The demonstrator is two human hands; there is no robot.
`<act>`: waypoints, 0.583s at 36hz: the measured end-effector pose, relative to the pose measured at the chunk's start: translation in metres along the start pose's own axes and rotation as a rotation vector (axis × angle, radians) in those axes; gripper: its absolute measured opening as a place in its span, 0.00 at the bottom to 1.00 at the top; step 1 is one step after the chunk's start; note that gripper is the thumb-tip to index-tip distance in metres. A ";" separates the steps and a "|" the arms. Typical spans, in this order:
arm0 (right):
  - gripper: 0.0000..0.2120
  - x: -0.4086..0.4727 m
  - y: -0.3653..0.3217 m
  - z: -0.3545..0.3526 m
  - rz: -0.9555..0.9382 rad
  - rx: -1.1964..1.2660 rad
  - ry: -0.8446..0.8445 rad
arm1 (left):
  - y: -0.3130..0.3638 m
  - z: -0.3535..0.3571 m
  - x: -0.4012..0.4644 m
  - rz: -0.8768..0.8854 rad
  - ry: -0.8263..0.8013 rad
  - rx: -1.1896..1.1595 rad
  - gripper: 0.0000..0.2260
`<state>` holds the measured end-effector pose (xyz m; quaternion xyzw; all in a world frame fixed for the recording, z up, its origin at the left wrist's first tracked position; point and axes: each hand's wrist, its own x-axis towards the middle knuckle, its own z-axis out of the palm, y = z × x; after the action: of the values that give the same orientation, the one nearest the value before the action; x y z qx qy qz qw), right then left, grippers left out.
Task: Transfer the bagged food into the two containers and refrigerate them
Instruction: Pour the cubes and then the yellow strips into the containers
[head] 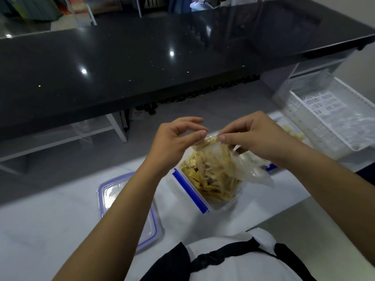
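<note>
I saw both hands over the open container (220,205). My right hand (256,136) pinched the bag (250,169) top; left hand (174,138) pinched it alongside. Yellow food strips (211,175) filled the container.

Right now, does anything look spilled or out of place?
Yes. Some yellow food strips seem to lie loose on the white counter, beyond the right hand, outside the container. That spot is blurred.
</note>
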<state>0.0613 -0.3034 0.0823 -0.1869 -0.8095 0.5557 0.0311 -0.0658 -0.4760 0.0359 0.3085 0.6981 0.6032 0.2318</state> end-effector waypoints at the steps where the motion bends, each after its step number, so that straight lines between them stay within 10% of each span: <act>1: 0.04 -0.002 0.002 -0.002 -0.003 0.000 0.029 | -0.001 -0.001 0.003 0.002 0.003 0.006 0.04; 10: 0.14 -0.052 0.054 -0.009 0.094 0.047 0.202 | -0.027 -0.012 -0.015 -0.014 -0.313 0.155 0.28; 16: 0.33 -0.096 0.118 0.033 0.076 -0.521 0.004 | -0.082 -0.019 -0.044 -0.039 -0.365 0.496 0.34; 21: 0.41 -0.104 0.147 0.069 -0.127 -0.694 0.161 | -0.107 -0.023 -0.048 -0.039 -0.282 0.532 0.38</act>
<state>0.1800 -0.3535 -0.0616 -0.1789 -0.9549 0.2283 0.0639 -0.0638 -0.5349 -0.0677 0.4256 0.7984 0.3456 0.2491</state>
